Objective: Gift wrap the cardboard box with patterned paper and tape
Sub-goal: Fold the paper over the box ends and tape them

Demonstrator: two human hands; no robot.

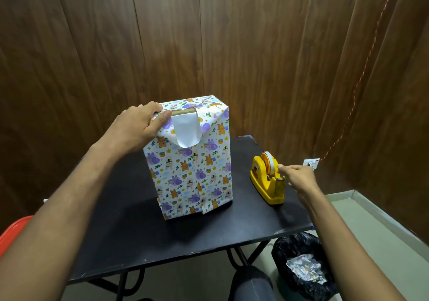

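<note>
A tall cardboard box [190, 170] covered in patterned paper with animals stands upright on a small black table [130, 231]. At its top a loose paper flap [186, 131] curls down, white side out, and a strip of bare cardboard shows behind it. My left hand [141, 124] grips the box's top left edge, thumb pressing the paper fold. My right hand [298, 176] is at the cutter end of a yellow tape dispenser [267, 180] standing right of the box, fingers curled and pinching at the tape end; the tape itself is too thin to make out.
Wooden wall panels close in behind and to the right. A black-lined bin [304, 268] with crumpled paper scraps sits on the floor by the table's right corner. A red object [11, 233] shows at the left edge. A red string [362, 77] hangs along the right wall.
</note>
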